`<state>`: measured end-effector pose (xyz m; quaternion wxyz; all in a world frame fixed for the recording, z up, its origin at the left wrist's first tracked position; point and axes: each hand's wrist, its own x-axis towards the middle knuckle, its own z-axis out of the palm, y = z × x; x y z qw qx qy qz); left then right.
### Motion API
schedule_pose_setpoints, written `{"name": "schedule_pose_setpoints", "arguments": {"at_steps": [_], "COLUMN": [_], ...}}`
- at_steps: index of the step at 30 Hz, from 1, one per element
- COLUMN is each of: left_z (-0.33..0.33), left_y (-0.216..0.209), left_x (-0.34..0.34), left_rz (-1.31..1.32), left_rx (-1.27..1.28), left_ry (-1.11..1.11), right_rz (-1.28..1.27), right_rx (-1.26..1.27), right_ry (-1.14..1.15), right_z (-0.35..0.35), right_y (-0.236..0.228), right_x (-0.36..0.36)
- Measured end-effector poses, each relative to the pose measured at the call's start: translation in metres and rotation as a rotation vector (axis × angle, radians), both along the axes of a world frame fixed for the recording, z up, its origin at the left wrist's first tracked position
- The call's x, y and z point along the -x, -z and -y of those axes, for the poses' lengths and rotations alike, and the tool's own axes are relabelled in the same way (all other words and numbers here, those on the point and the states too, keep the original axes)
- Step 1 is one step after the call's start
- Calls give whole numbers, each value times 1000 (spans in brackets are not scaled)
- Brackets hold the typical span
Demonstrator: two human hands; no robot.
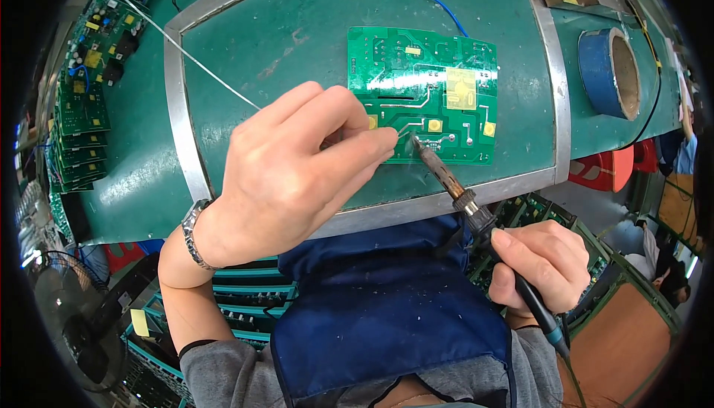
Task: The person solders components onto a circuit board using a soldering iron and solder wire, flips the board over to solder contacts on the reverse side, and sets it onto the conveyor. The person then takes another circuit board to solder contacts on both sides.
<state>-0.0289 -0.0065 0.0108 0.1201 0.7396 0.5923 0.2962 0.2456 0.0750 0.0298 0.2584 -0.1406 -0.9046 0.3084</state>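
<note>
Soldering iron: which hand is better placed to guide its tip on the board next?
The right hand, I'd say: it grips the soldering iron by its handle, tip at the green circuit board. The left hand seems to pinch the white wire near that tip.

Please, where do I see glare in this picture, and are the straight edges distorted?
Head view: a whitish glare band crosses the circuit board, and another sheen lies on the green tabletop at left; head view: the metal frame bends in curves, the picture's corners are black, and the fan looks dim.
</note>
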Motion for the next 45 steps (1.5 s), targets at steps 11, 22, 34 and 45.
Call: {"name": "schedule_pose_setpoints", "arguments": {"at_steps": [11, 22, 34, 45], "left_z": [8, 2, -1, -5], "left_y": [3, 17, 20, 26], "left_x": [-15, -15, -18, -23], "left_rz": [203, 110, 113, 78], "left_rx": [130, 27, -1, -65], "left_ry": [48, 0, 42, 55], "right_rz": [-179, -152, -180, -198], "right_rx": [-43, 27, 23, -2], "right_ry": [162, 144, 164, 159], "right_z": [2, 2, -1, -6], "right_y": [11, 21, 21, 22], "right_x": [-14, -4, -11, -14]}}
